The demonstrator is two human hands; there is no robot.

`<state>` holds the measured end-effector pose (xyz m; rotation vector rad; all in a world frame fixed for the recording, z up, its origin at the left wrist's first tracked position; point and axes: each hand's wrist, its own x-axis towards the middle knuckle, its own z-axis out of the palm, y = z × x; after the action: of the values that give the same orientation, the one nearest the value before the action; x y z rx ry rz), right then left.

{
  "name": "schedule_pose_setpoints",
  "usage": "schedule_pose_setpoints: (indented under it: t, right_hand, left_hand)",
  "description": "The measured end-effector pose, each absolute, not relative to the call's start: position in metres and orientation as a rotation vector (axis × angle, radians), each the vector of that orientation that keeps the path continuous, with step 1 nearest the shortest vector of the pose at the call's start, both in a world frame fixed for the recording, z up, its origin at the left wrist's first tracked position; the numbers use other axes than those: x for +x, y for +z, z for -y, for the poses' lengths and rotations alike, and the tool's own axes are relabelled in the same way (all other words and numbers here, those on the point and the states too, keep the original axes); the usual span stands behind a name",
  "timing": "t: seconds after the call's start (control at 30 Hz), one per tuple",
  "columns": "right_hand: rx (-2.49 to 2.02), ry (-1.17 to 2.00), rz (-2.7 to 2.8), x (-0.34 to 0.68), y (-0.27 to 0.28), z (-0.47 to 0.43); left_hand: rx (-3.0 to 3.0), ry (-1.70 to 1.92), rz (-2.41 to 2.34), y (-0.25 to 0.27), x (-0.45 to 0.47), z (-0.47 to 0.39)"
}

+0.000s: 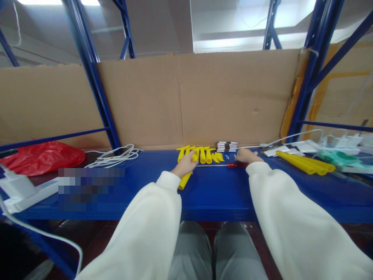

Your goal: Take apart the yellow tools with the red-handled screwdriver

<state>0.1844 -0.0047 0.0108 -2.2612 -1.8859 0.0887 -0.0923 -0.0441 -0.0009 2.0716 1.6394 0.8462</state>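
My left hand (184,165) is closed around a yellow tapered tube (185,181), whose wide end points toward me. Just beyond it, several similar yellow tubes (203,155) lie in a row. Small flat yellow pieces (218,157) rest to their right. My right hand (247,156) is low over the table with its fingers curled together; whatever is in them is hidden or too small to name. Tiny light-coloured parts (227,158) lie left of its fingertips. Between my hands is a screwdriver with a red handle (233,165), its thin shaft pointing left.
A stack of small white boxes (227,146) stands against the cardboard panel (186,101). More yellow tubes (305,163) lie at right, near a green-and-white item (338,159). White cables (118,156), a red plastic bag (49,157) and a power strip (35,196) are at left.
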Motion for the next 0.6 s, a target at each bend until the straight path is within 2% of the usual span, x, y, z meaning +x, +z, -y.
schedule_pose_setpoints:
  t: [0.6]
  right_hand:
    - [-2.237, 0.086, 1.862, 0.1878, 0.0067, -0.0005]
  left_hand:
    - [1.938, 1.013, -1.527, 0.0004, -0.0917, 0.0471]
